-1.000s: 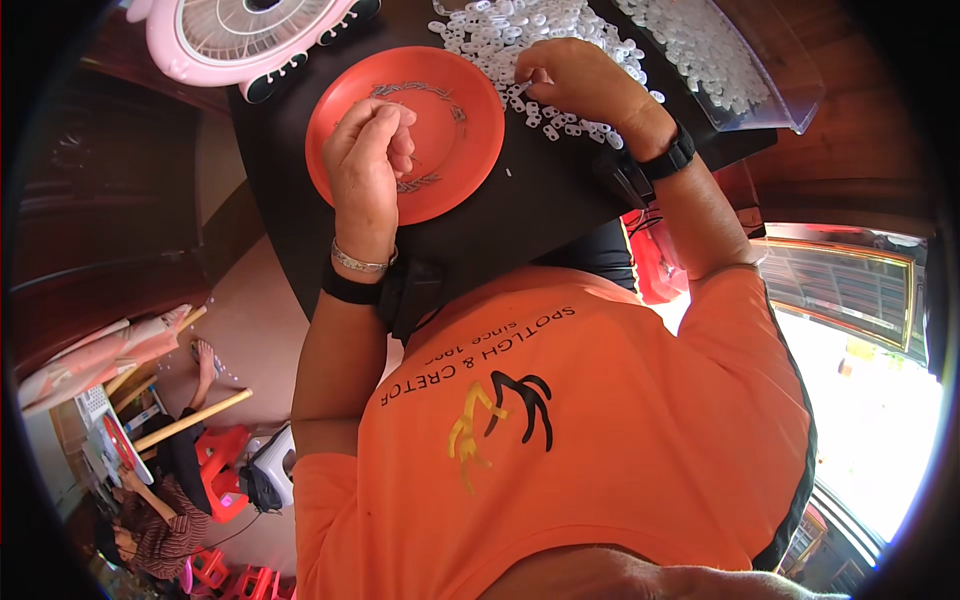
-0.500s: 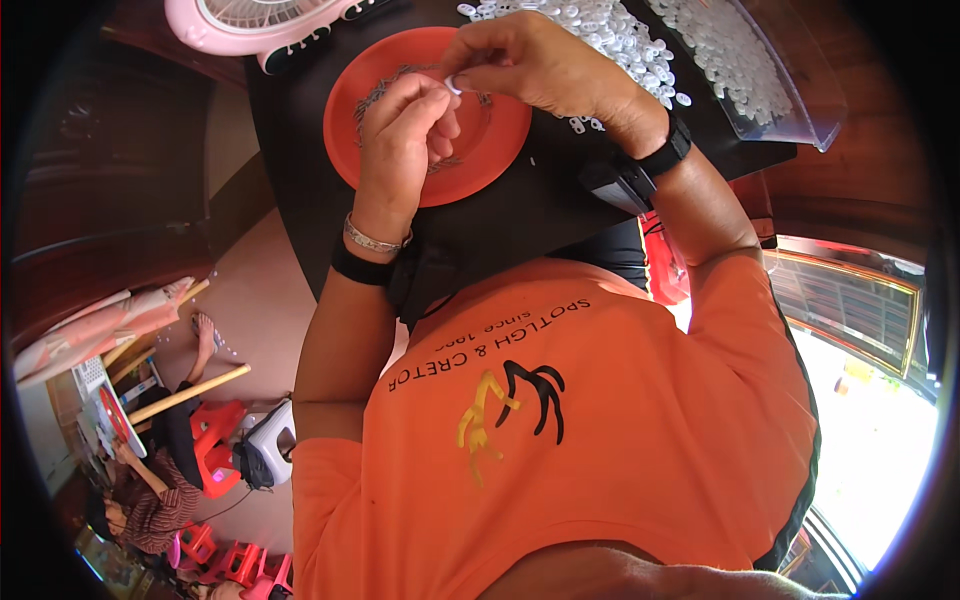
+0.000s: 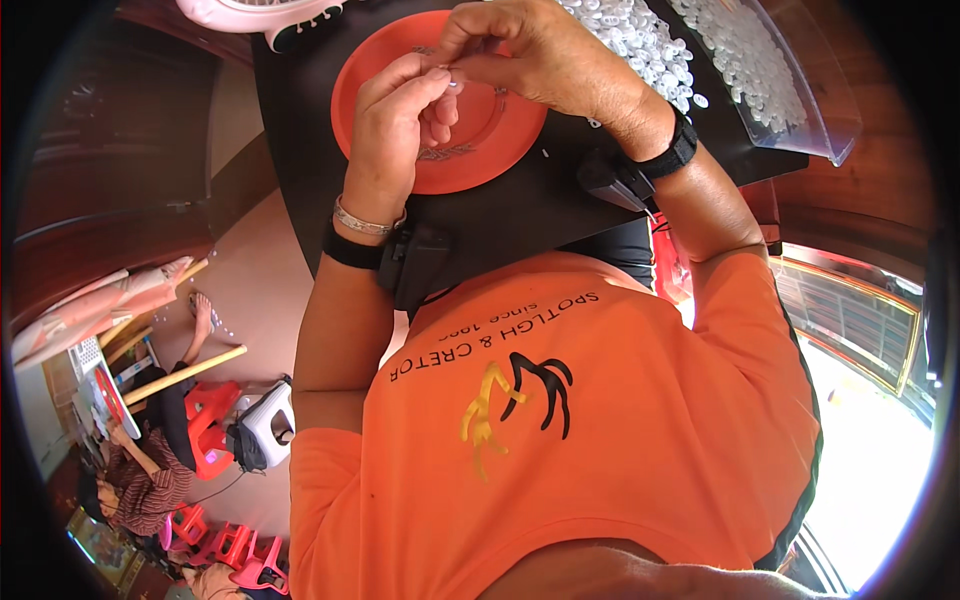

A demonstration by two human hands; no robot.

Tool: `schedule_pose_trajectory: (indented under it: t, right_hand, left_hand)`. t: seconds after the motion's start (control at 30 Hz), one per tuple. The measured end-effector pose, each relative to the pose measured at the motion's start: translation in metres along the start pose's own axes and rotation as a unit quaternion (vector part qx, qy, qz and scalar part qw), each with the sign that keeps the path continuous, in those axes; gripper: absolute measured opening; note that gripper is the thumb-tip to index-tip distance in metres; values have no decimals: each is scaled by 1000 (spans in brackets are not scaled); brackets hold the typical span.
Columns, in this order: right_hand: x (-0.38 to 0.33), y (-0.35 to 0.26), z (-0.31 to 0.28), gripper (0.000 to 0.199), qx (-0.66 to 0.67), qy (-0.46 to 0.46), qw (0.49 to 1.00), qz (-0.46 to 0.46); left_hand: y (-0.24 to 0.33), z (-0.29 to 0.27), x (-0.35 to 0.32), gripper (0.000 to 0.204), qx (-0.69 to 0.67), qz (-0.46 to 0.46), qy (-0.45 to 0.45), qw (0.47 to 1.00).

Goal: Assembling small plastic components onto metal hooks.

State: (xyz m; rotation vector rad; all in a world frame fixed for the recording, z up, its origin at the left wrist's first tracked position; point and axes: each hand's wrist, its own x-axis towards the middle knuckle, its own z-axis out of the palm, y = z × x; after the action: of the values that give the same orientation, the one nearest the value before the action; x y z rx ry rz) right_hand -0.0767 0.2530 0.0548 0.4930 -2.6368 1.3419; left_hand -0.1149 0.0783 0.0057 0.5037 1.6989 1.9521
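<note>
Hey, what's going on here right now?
A person in an orange shirt has both hands raised over a round orange plastic plate on a black tabletop. The left hand and right hand meet fingertip to fingertip on a tiny white piece. A heap of small white plastic pieces lies beside the plate, with more in a clear plastic tray.

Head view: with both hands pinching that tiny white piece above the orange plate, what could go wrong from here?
The small white piece is pinched only at the fingertips of the left hand and right hand; a slip could drop it past the orange plate onto the black tray. The right wrist sits beside the heap of white pieces and could scatter them.
</note>
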Motion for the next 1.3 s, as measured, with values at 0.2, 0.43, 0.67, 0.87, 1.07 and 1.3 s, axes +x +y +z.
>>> schedule_pose_trajectory:
  t: [0.2,0.43,0.67,0.87,1.07,1.3]
  right_hand:
    - [-3,-7,-23,10,24,-99,993,-62]
    - [1,7,-23,10,-272,-129,939,-169]
    - [-6,31,5,5,-420,-223,861,-181]
    - [-4,40,12,7,-469,-242,819,-224]
    - [-4,42,10,8,-433,-228,856,-166]
    - [-6,33,10,9,-465,-234,837,-171]
  left_hand:
    - [-1,-2,1,20,-60,-27,-30,997]
    - [-6,-7,4,20,-57,-12,-2,998]
    - [-4,-9,2,20,-34,2,-3,999]
    - [-5,-5,1,19,-39,5,-10,999]
    - [-4,1,-1,18,-49,1,-37,998]
    - [-5,-1,0,18,-55,17,-36,998]
